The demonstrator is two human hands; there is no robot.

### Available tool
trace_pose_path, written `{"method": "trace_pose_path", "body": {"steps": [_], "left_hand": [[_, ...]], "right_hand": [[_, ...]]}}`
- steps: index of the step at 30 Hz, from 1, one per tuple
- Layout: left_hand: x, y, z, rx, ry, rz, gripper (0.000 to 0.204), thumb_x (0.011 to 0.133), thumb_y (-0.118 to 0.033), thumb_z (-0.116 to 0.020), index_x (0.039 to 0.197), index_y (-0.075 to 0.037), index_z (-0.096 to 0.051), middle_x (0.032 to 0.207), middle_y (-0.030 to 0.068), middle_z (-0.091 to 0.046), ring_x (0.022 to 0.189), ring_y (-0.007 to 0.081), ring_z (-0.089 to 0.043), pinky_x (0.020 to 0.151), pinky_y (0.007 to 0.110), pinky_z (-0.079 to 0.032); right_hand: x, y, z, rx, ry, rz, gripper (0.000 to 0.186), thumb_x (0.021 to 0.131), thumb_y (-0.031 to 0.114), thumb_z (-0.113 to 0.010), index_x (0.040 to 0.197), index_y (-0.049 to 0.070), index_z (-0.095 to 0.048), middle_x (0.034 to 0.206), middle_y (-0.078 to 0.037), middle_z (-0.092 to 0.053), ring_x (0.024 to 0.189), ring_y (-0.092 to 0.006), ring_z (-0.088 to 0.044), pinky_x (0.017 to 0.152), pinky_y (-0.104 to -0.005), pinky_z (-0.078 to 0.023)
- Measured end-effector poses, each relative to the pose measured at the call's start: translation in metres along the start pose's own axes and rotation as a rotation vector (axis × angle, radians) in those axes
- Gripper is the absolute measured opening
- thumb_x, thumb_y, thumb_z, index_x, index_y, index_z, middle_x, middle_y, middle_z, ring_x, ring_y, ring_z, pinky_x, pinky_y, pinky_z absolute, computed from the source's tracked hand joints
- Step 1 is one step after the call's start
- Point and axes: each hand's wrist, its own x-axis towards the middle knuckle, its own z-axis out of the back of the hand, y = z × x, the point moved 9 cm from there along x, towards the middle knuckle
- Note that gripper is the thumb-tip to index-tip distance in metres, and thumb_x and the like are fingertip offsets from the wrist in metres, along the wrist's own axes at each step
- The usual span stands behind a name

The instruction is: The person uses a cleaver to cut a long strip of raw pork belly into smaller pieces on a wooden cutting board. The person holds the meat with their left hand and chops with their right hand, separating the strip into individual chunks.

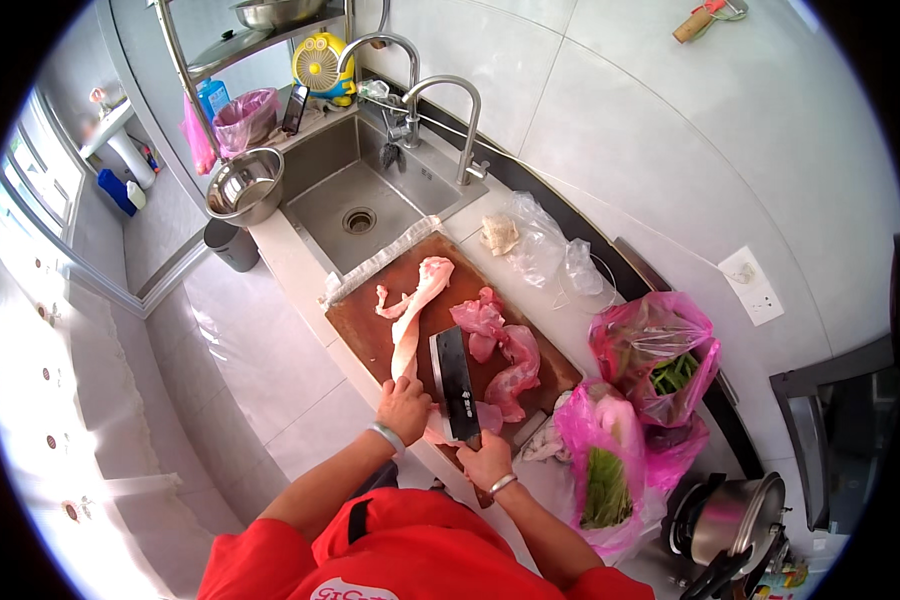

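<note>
My right hand point(487, 460) is closed around the handle of a cleaver point(454, 385), whose broad dark blade points away from me over the cutting board. To its left, my left hand point(405, 408) has its fingers bent onto the near end of a long pale strip of raw meat point(420, 305). This strip stretches across the brown cutting board point(360, 340) toward the sink. A small pale scrap point(388, 303) lies beside it. Right of the blade are pink meat pieces point(518, 372). More meat near my left fingers is partly hidden by the hands and blade.
Beyond the board is a steel sink point(330, 190) with two curved faucets point(470, 120); a steel bowl point(245, 187) stands at its left. Clear plastic bags point(540, 240) lie by the wall. Pink bags of vegetables point(660, 335) and a pressure cooker point(735, 520) are at right.
</note>
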Motion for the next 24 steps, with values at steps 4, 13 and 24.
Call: {"method": "trace_pose_path", "body": {"steps": [4,13,24], "left_hand": [[-0.005,-0.003,0.004,-0.050,0.038,-0.079,0.012,0.078,-0.017,-0.056,0.082,-0.011,-0.066,0.092,0.0047,-0.055,0.097,0.0236,-0.048,0.081,0.037,-0.035],[-0.015,0.024,0.003,-0.492,-0.176,-0.060,0.012,0.071,-0.007,-0.056,0.079,-0.009,-0.065,0.086,0.0080,-0.054,0.089,0.0285,-0.050,0.079,0.039,-0.040],[-0.012,-0.013,0.060,-0.386,-0.223,-0.160,0.043,0.067,-0.008,-0.061,0.109,-0.002,-0.057,0.126,0.0190,-0.049,0.116,0.0347,-0.046,0.096,0.042,-0.038]], "right_hand": [[0.006,0.004,-0.007,0.001,-0.003,-0.060,0.014,0.075,0.010,-0.063,0.073,-0.001,-0.054,0.055,-0.008,-0.058,0.045,-0.0149,-0.058,0.041,-0.0306,-0.045],[-0.049,0.024,0.027,-0.051,0.259,-0.188,0.019,0.077,0.017,-0.064,0.083,0.000,-0.059,0.056,-0.005,-0.057,0.047,-0.0149,-0.058,0.044,-0.0302,-0.046],[-0.050,-0.008,0.074,0.210,0.031,-0.344,0.016,0.074,0.013,-0.062,0.085,0.001,-0.060,0.057,-0.004,-0.056,0.044,-0.0131,-0.054,0.043,-0.0310,-0.044]]}}
